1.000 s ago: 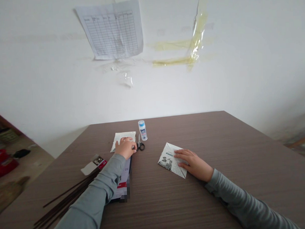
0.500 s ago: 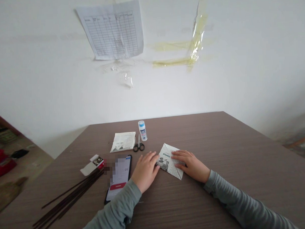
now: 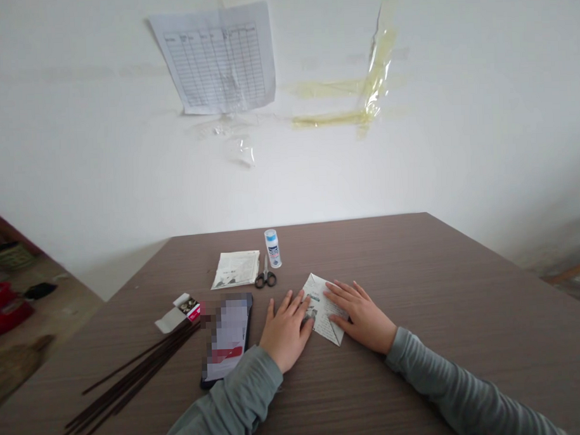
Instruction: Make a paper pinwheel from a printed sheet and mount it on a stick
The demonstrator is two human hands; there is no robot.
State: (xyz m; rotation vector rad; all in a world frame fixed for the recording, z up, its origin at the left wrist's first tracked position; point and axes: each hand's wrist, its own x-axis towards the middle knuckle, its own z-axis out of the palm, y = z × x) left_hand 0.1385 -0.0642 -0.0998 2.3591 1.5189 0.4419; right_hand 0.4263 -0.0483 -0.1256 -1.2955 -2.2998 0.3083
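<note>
A folded piece of newspaper [image 3: 328, 319] lies flat on the brown table [image 3: 396, 258], with crease lines meeting near its middle. My left hand [image 3: 285, 332] rests palm down over its left corner, fingers spread. Across the paper's right side lies my right hand [image 3: 362, 315], its fingers stretched out and pressing on the surface. Both hands are open, and they cover the left and right corners of the paper.
Left of my hands are a phone [image 3: 230, 340], dark thin sticks [image 3: 138, 381] and a small opened box [image 3: 186, 308]. Further back stand a glue bottle [image 3: 273, 248], black-handled scissors [image 3: 265, 279] and a folded newspaper stack [image 3: 235, 269]. A white wall [image 3: 346, 177] borders the table.
My left hand has slid right, further onto the paper, and its fingers have spread more. The paper has turned slightly. My right hand stays on its right side.
</note>
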